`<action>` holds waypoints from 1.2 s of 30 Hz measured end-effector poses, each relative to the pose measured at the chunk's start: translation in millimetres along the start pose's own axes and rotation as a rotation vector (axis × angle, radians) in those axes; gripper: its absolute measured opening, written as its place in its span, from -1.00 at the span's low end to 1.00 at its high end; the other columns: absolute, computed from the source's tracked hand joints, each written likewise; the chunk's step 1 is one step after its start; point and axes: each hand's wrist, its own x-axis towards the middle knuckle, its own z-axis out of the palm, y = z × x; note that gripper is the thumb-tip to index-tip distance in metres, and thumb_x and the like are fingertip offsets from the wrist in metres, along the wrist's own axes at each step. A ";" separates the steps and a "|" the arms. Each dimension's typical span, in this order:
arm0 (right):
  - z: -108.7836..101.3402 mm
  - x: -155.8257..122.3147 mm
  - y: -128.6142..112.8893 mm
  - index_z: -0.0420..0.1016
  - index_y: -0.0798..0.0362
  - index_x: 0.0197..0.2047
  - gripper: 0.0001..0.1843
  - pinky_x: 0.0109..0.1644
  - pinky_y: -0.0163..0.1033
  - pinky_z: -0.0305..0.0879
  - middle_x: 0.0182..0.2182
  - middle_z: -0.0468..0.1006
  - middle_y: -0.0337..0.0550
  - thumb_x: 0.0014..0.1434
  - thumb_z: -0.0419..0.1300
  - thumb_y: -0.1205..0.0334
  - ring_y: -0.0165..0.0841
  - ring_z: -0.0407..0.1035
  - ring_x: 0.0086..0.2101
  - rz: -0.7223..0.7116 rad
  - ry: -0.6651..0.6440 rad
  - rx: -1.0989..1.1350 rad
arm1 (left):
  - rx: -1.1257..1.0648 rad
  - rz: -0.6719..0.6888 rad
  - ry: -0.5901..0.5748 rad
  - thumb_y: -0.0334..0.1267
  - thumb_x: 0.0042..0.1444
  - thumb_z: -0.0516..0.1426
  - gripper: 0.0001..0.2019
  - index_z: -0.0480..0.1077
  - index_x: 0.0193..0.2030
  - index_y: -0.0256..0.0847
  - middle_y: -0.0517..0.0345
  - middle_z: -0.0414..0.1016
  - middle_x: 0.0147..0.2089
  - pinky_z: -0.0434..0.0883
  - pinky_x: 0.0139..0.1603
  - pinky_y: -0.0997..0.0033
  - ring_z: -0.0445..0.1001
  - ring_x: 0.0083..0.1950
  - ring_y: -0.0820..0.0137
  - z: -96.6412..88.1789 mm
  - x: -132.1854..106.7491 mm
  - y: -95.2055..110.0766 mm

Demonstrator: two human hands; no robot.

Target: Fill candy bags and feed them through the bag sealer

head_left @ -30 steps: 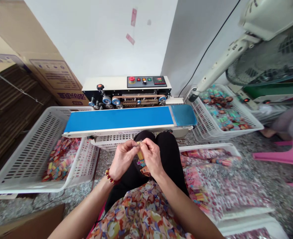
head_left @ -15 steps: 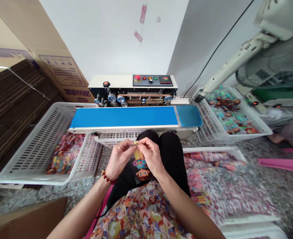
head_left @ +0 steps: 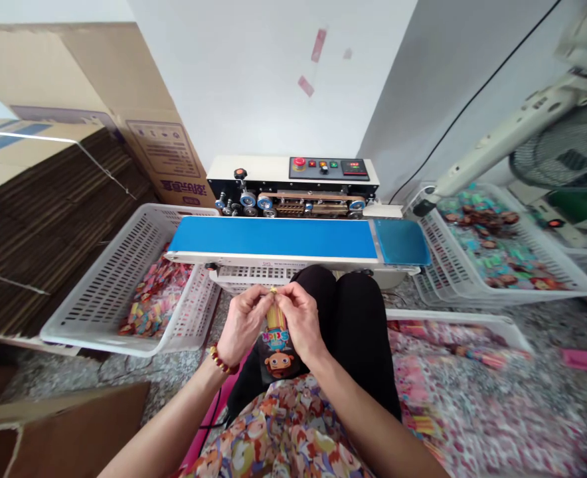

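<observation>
View swung left, hands (head_left: 245,323) (head_left: 302,323) pinching packet (head_left: 276,342), lettered "Stick"

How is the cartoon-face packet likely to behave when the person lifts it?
The cartoon-face packet is probably light: the left hand and right hand pinch only one end. Its thin look suggests it may bend. Being flattish, it seems unlikely to roll.

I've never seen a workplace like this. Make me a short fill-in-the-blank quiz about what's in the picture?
1. The left hand and right hand pinch the same printed bag, over trousers coloured ____.
2. Of the two hands, the one wearing the beaded bracelet is the ____ one.
3. The long flat belt on the machine is ____.
4. The machine's largest round button is ____.

Missing words: black; left; blue; red.
</observation>
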 end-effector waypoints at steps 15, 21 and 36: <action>46.2 -15.0 23.9 0.52 0.05 -0.44 -0.89 -0.28 -0.31 0.26 -0.47 0.48 -0.26 -0.08 0.32 0.22 -0.42 0.32 -0.43 0.254 -0.051 0.394 | -0.236 -0.162 0.143 -0.12 -0.04 0.31 -0.73 0.44 -0.34 -0.30 0.19 0.45 -0.41 0.30 -0.36 0.52 0.35 -0.40 0.49 -36.3 -28.2 -10.4; 64.9 -24.5 42.2 0.51 0.05 -0.46 -0.88 -0.31 -0.32 0.25 -0.50 0.47 -0.29 -0.06 0.32 0.19 -0.43 0.31 -0.45 0.217 -0.017 0.358 | -0.289 -0.188 0.176 -0.10 -0.04 0.30 -0.70 0.43 -0.32 -0.29 0.20 0.46 -0.40 0.29 -0.39 0.53 0.35 -0.42 0.50 -45.5 -44.9 -16.5; 117.2 -57.0 53.8 0.51 0.02 -0.45 -0.84 -0.28 -0.28 0.30 -0.49 0.47 -0.28 -0.05 0.31 0.12 -0.39 0.33 -0.43 0.204 -0.205 0.315 | -0.206 -0.134 0.261 -0.15 0.00 0.28 -0.77 0.44 -0.35 -0.30 0.17 0.44 -0.41 0.30 -0.38 0.52 0.34 -0.39 0.49 -99.6 -99.1 -19.7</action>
